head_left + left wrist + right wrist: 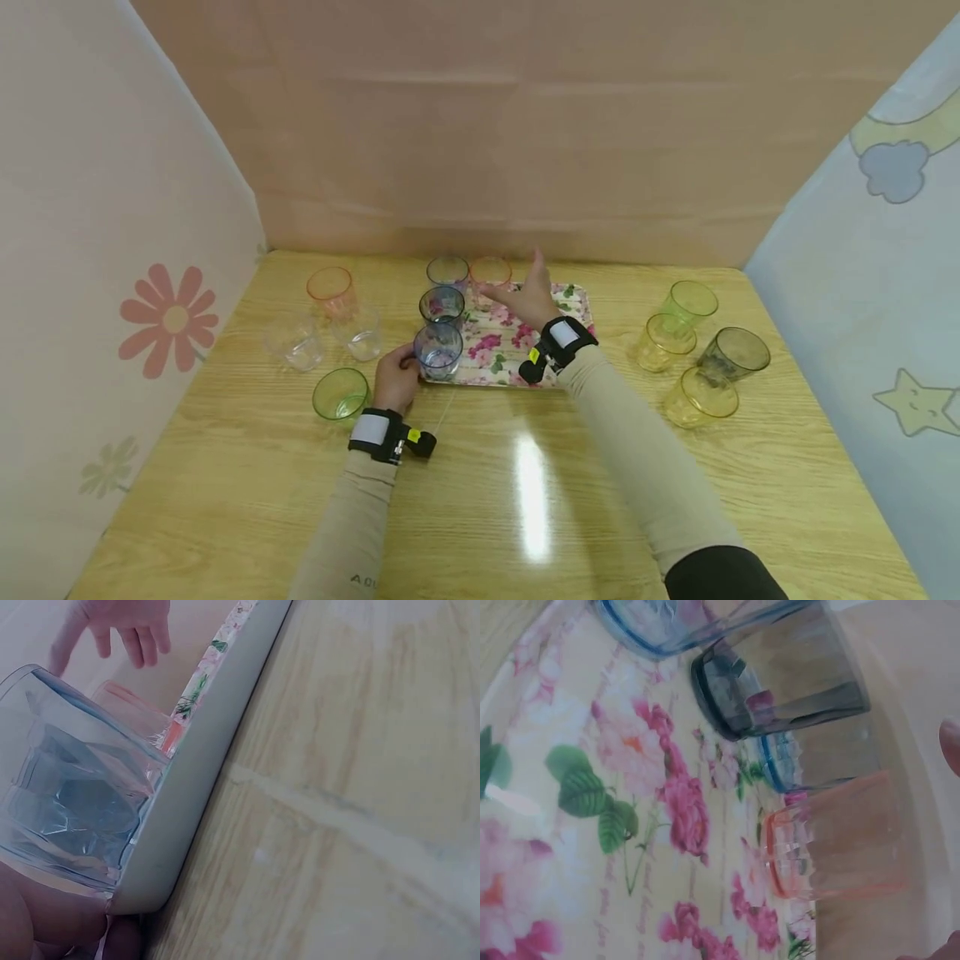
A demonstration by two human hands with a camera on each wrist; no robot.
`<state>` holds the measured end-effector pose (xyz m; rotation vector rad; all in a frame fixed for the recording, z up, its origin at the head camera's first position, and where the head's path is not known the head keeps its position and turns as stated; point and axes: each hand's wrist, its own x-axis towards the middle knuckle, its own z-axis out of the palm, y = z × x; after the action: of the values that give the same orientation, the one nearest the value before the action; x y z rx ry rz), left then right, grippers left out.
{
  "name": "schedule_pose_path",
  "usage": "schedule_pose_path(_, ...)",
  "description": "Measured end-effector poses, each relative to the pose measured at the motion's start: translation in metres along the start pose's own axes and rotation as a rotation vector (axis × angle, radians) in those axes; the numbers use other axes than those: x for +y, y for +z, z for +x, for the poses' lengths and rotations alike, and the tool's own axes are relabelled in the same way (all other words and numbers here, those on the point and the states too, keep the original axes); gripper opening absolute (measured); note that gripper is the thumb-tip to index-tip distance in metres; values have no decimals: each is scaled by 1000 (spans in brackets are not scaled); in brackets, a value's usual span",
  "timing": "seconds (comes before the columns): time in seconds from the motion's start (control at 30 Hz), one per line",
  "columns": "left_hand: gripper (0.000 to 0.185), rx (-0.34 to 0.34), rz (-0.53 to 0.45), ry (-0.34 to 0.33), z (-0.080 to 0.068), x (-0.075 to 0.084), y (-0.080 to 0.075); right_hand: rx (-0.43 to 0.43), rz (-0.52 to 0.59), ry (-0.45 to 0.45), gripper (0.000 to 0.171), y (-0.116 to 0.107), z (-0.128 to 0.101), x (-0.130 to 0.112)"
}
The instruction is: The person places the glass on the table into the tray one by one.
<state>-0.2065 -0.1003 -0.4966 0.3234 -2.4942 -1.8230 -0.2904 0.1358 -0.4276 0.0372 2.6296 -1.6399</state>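
A flower-patterned tray lies on the table. My left hand grips its near left corner, the fingers close beside a blue glass; part of this grip is hidden. Behind that glass, a dark grey glass, another bluish glass and a pink glass stand along the tray's left and far side. Over the tray, my right hand is spread with thumb and finger apart, holding nothing. The pink glass stands upright near it, apart from the fingers.
Left of the tray stand an orange-pink glass, two clear glasses and a green glass. On the right are a green glass, a grey glass and two yellow glasses. A brown backdrop rises behind the table.
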Motion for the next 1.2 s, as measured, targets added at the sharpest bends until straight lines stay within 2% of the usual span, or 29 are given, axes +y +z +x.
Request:
schedule_pose_path(0.33,37,3,6,-61,-1,0,-5,71,-47,-81,121,-12,-24,-26)
schedule_pose_path(0.57,38,-24,12,-71,-5,-2,-1,34,-128,-127,119,-24,-60,-23)
schedule_pose_path(0.87,38,-25,5,-56,-3,-2,3,48,-123,-184,114,-52,-112,-9)
schedule_pose_path(1.03,38,-29,9,-48,-2,0,1,113,-85,-210,108,-78,-141,4)
schedule_pose_path(1.2,38,-26,20,-35,-3,2,0,234,-25,-246,100,-110,-167,12)
